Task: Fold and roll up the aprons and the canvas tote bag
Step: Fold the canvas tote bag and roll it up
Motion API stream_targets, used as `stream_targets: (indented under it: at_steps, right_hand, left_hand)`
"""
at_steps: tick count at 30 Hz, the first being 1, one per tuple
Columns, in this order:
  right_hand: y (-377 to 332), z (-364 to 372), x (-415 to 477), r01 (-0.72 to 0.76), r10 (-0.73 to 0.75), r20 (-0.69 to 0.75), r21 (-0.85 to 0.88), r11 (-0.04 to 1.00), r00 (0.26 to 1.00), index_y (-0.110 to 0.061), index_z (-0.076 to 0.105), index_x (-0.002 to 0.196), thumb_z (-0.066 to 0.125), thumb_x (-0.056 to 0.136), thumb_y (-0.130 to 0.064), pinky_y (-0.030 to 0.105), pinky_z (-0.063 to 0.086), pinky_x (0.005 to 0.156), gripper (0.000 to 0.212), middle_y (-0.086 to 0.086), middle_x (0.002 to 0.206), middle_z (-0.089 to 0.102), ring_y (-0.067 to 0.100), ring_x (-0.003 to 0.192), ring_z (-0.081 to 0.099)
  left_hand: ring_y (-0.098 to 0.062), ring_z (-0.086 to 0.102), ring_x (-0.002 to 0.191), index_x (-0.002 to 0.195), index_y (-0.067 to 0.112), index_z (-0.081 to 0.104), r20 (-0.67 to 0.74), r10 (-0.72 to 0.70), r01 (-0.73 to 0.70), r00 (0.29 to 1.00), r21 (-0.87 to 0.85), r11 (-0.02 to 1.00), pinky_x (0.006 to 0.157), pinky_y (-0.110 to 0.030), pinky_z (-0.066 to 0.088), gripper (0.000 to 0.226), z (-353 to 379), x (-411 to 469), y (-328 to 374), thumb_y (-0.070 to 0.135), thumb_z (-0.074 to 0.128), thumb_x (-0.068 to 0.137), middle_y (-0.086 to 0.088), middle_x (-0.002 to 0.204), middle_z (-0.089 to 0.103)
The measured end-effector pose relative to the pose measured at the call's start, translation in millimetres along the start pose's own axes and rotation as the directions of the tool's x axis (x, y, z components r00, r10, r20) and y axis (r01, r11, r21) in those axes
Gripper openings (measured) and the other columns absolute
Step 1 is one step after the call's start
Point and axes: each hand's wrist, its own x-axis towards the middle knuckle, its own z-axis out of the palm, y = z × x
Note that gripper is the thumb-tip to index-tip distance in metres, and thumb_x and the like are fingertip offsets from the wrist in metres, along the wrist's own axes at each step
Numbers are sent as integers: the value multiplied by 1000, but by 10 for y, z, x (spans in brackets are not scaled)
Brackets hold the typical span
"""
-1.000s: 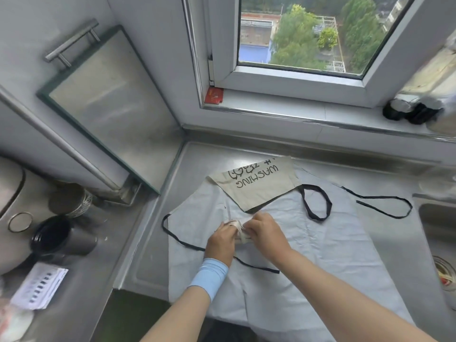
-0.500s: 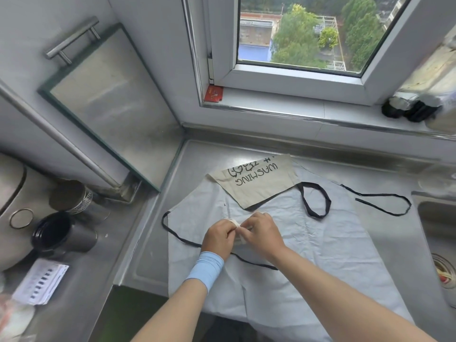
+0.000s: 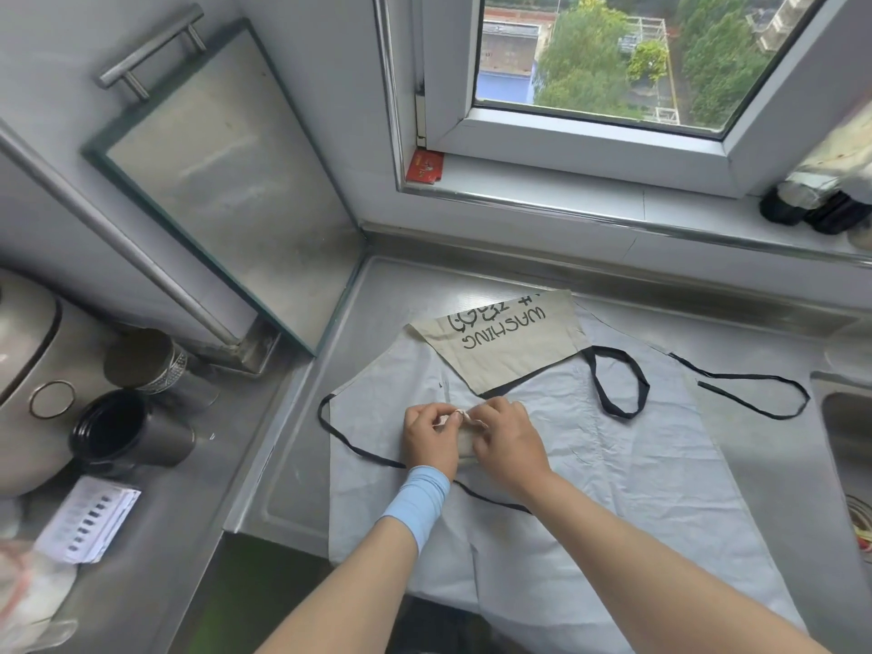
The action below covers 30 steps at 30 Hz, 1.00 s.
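Off to the left, on the lower steel ledge, a black cup (image 3: 127, 434) and a metal canister (image 3: 141, 361) stand just beside each other in front of a rounded silver appliance (image 3: 23, 370). A printed paper card (image 3: 89, 516) and a crumpled plastic bag (image 3: 28, 601) lie nearer the front. A steel panel (image 3: 226, 191) with a bar handle (image 3: 151, 49) stands against the left wall. Over the middle of the pale grey-blue apron (image 3: 637, 488) the left hand (image 3: 431, 439), with a light blue wristband (image 3: 417, 500), meets the right hand (image 3: 507, 441). Both pinch a small cream cloth bundle (image 3: 460, 423) with curled fingers. The hands cover most of it, so I cannot tell what it is. The apron is spread flat, its near edge hanging over the front of the counter. Its black neck loop (image 3: 598, 384) lies on top. One black tie (image 3: 736, 400) trails toward the sink (image 3: 849, 441), and another (image 3: 358, 446) loops out left and runs under the forearms. The beige canvas tote bag (image 3: 505, 344), printed "WASHING", lies flat on the apron's far edge, its near corner just beside the right hand. All this rests on a stainless steel counter (image 3: 764, 464) in a kitchen corner. Above is a white window frame (image 3: 590, 134) with trees and rooftops outside, and on the sill are a red card (image 3: 427, 166) and some dark objects (image 3: 811, 212).
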Motion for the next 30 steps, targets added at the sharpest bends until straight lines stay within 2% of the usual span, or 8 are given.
stream_targets:
  at_steps: [4,6,10,12,17,22,26,30]
  right_hand:
    - [66,-27,93,-6,3,-48,-64,998,999,-25,74,90,68,86,-37,39,44,78,14,-9,93,64,22,91,49]
    - [45,-33,115,-25,23,-46,-50,998,999,-27,75,87,66,88,-39,38,43,80,15,-10,92,67,20,93,49]
    - [-94,-250,258,-244,224,106,232,942,969,-25,74,75,62,86,-36,32,50,71,20,-6,72,70,13,78,61]
    - [-310,-674,204,-197,197,32,303,932,980,-24,73,72,63,87,-32,30,47,67,20,-7,67,69,11,69,60]
    - [-419,-848,297,-161,135,126,237,958,983,-24,75,75,65,84,-34,31,52,69,16,-8,72,70,10,72,64]
    - [-727,-1376,263,-111,87,94,288,951,992,-17,75,76,64,83,-31,32,52,61,19,8,78,72,20,68,65]
    - [-955,-1719,55,-120,111,47,451,885,993,-9,74,75,74,81,-29,31,55,53,21,7,70,73,15,58,63]
    - [-1195,-1924,-166,-67,100,-25,581,811,995,-3,73,76,77,79,-23,31,56,54,21,6,65,69,15,56,61]
  left_hand:
    - [-12,56,86,81,21,65,157,-5,-9,988,86,996,78,-4,39,13,-31,139,-1,9,68,84,-2,103,53]
    - [-12,58,90,87,23,64,206,18,-45,978,128,991,89,-16,45,11,-65,129,-34,12,67,86,-2,106,54]
    - [-15,50,108,113,21,61,360,49,-179,932,338,924,101,-28,40,29,-124,213,-69,24,68,86,0,113,56]
    - [-14,45,114,121,23,58,378,96,-243,921,364,899,103,-27,36,37,-307,109,329,34,65,87,4,118,57]
    - [-9,60,88,116,29,58,509,-71,-78,858,265,961,81,-23,49,40,-443,173,497,41,72,81,6,100,61]
    - [0,51,66,113,33,58,614,67,-242,786,207,948,56,-11,42,44,-640,4,1046,26,78,74,7,81,51]
    - [-1,53,61,107,26,65,621,110,-264,776,161,951,54,-11,44,37,-758,-251,1440,29,73,71,12,72,56]
    - [-9,64,74,97,18,72,480,197,-184,855,-74,980,67,-18,51,28,-813,-515,1713,33,71,73,6,82,70]
